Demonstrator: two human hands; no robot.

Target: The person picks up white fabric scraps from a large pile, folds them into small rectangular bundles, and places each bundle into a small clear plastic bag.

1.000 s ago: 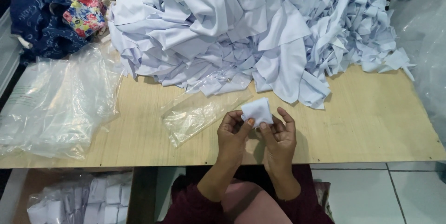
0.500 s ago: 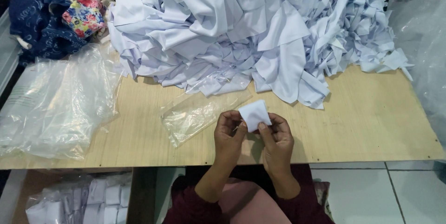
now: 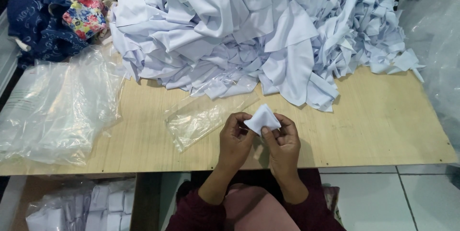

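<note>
Small folded white cloth piece, light, soft and limp, best pinched at its edges, held above the wooden surface in the shared grip of left hand and right hand, beside a clear plastic bag.

both forearms come up from the bottom of the view in dark maroon sleeves, drawn close together in front of the body. the left hand is curled, back toward the camera, with its fingers bent inward and its thumb angled toward the other hand. the right hand sits just beside it, almost touching, fingers folded and thumb raised, both hands pinched shut between them.
</note>
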